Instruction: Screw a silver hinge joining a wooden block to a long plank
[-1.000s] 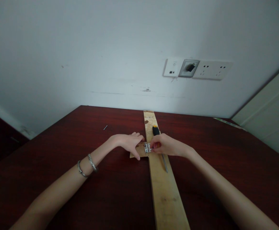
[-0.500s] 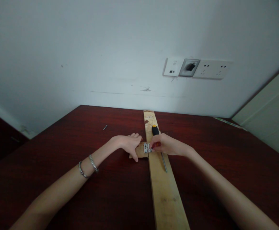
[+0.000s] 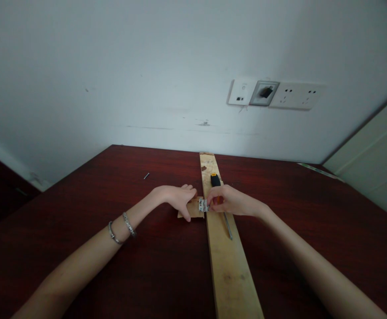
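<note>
A white metal hinge [image 3: 201, 204] lies across the joint between a small wooden board [image 3: 195, 212] and a long wooden plank [image 3: 228, 266]. My left hand [image 3: 181, 199] spans the small board, thumb at its near edge and fingers at its far side, gripping it flat on the table. Over the plank, my right hand [image 3: 225, 198] is closed in a pinch at the hinge's right leaf; what lies between the fingertips is too small to make out. A screwdriver [image 3: 215, 179] with a black and yellow handle rests on the plank, partly hidden under my right hand.
The dark red tabletop [image 3: 140, 274] meets a white wall [image 3: 147, 66]. A loose screw [image 3: 146, 176] lies left of the plank. Wall sockets [image 3: 296, 95] sit above the table's back right. A thin pale strip [image 3: 319, 171] lies near the right back corner.
The small board and hinge have shifted slightly left under my left hand. My right hand stays pinched at the hinge, nearly unmoved.
</note>
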Demonstrator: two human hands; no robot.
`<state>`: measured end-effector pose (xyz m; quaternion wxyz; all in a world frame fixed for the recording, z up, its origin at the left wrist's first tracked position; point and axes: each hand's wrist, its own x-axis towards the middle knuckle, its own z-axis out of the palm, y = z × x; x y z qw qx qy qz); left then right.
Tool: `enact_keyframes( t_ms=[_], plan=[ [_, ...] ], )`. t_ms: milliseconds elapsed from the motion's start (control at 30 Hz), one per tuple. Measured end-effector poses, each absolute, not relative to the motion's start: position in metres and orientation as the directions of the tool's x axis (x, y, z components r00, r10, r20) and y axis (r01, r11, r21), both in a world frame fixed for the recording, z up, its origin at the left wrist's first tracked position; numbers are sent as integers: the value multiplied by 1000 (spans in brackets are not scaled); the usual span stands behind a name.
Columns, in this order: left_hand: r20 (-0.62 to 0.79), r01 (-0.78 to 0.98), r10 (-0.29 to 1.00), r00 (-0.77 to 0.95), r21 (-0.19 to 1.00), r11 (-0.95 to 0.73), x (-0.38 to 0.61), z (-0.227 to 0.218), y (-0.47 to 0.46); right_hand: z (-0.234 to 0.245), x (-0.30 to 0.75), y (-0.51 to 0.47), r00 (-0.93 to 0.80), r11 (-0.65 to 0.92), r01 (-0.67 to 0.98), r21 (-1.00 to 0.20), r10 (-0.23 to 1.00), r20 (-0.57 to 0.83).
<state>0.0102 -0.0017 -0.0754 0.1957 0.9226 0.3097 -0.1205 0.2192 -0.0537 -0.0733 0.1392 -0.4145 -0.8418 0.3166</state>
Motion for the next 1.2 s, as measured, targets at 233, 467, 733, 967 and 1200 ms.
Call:
enact_keyframes(
  t_ms=[233, 467, 733, 967, 1200],
  plan=[
    [-349, 604, 507, 789, 283, -745, 11, -72, -3, -72, 219, -54, -613, 467, 639, -611, 789, -38],
    [-344, 608, 515, 786, 272, -746, 11, -71, -3, -71, 216, -57, -617, 490, 656, -574, 786, -35],
    [-320, 596, 509, 799, 306, -743, 12, -70, -5, -73, 219, -56, -622, 473, 654, -591, 780, -64],
    [-338, 594, 499, 798, 293, -750, 12, -67, -6, -69, 215, -58, -655, 528, 652, -544, 753, -54],
    [-342, 577, 478, 809, 306, -758, 10, -69, -2, -62, 216, -60, -643, 527, 656, -540, 765, -35]
  ],
)
